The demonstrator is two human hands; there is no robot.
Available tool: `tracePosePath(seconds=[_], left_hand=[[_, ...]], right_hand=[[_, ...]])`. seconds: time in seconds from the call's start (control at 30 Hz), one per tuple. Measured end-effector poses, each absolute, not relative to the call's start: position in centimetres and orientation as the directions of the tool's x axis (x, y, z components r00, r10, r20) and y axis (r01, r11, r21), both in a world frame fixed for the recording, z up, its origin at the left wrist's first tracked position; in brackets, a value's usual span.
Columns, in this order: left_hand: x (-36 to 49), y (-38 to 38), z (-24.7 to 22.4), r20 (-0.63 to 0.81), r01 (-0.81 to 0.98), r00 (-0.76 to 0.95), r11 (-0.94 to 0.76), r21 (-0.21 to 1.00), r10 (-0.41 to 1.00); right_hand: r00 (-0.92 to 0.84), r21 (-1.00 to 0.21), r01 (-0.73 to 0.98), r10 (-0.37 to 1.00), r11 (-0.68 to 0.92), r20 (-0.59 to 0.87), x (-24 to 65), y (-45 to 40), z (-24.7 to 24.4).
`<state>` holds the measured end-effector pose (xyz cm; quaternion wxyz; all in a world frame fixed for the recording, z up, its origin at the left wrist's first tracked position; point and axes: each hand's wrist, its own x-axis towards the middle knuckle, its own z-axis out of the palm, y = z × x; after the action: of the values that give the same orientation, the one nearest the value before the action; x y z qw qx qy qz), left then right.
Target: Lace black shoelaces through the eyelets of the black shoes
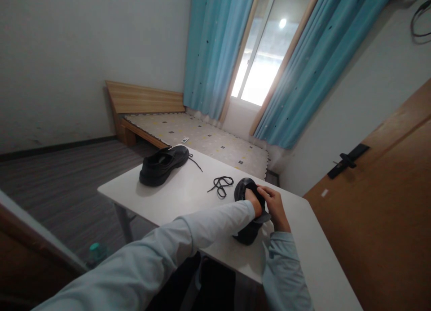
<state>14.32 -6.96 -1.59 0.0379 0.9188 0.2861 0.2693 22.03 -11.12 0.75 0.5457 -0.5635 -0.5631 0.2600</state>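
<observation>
A black shoe lies on the white table in front of me, its toe pointing away. My left hand reaches into the shoe's opening, and its fingers are hidden inside. On the shoe's right side, my right hand has its thumb and fingers closed on the edge of the upper. A loose black shoelace lies looped just left of this shoe. Farther left stands a second black shoe, upright, with a lace end trailing onto the tabletop.
Beyond the table is a bed with a patterned mattress and a wooden headboard. Blue curtains flank a bright window. A wooden door with a black handle stands at the right. Something with a green cap is on the floor at left.
</observation>
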Motion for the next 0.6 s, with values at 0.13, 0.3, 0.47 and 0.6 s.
tracePosePath(seconds=[0.13, 0.3, 0.47, 0.6], left_hand=[[14.7, -7.2, -1.3, 0.395, 0.574, 0.666, -0.773, 0.272, 0.633], [15.0, -7.2, -1.3, 0.306, 0.653, 0.608, -0.680, 0.333, 0.733], [14.7, -6.9, -1.4, 0.283, 0.684, 0.609, -0.671, 0.288, 0.741], [14.2, -6.9, -1.1, 0.330, 0.639, 0.654, -0.731, 0.241, 0.681]], right_hand=[[0.227, -0.904, 0.364, 0.919, 0.225, 0.321, 21.8, -11.2, 0.8], [0.213, -0.913, 0.348, 0.930, 0.214, 0.299, 21.6, -11.3, 0.7], [0.205, -0.909, 0.359, 0.932, 0.213, 0.299, 21.1, -11.5, 1.0], [0.230, -0.907, 0.365, 0.923, 0.212, 0.308, 20.4, -11.7, 1.5]])
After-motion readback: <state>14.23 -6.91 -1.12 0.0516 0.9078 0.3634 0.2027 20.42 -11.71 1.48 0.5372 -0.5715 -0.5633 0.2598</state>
